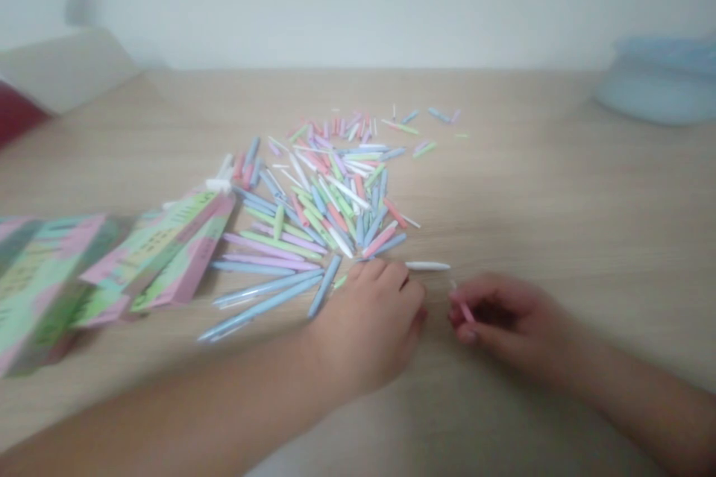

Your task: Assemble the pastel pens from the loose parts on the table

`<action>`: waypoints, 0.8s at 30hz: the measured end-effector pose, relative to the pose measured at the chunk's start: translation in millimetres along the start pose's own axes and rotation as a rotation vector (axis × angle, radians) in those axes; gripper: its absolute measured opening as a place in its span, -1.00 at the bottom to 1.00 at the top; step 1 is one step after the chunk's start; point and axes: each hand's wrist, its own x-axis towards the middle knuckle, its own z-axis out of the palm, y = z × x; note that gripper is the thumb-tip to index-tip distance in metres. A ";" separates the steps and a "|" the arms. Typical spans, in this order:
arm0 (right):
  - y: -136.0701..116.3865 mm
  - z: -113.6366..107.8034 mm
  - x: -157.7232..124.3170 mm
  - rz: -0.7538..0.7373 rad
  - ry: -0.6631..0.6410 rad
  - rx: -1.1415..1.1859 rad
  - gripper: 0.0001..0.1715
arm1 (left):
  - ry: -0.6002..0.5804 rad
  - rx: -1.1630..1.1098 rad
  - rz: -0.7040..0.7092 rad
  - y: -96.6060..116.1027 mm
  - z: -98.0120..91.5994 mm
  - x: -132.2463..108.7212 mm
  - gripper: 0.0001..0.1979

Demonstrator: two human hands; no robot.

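My left hand (pixel 376 313) is palm down at the near edge of a pile of pastel pen parts (pixel 335 201). Its fingers curl under and hide whatever they may hold. Just beyond its knuckles lies a white pen barrel (pixel 428 266). To the right, my right hand (pixel 503 309) pinches a small pink pen part (pixel 466 311) between thumb and fingers, low over the table. The pile mixes pink, blue, green, purple and white pieces. Several assembled-looking blue pens (pixel 260 302) lie left of my left hand. The picture is blurred.
Patterned green and pink boxes (pixel 173 253) lie at the left on the wooden table (pixel 559 186). A white and red object (pixel 67 71) stands at the back left. A light blue item (pixel 660 82) rests at the back right, near the white wall.
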 end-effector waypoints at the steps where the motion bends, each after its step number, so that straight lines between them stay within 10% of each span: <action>1: 1.0 0.0 -0.8 -0.002 -0.013 0.005 -0.75 | -0.002 -0.002 -0.003 -0.2 0.5 -0.2 -0.83; 11: -0.3 -1.0 -2.4 -0.007 -0.066 -0.024 -0.80 | 0.119 0.034 0.014 -8.6 -24.7 5.4 -0.74; 20: -0.9 -0.2 -3.6 0.016 -0.093 -0.071 -0.77 | 0.045 0.269 -0.344 -120.0 -36.6 15.4 -0.37; 24: -0.8 -0.2 -3.1 0.021 -0.115 -0.094 -0.78 | 0.111 0.157 -0.373 -134.4 -40.4 19.9 -0.30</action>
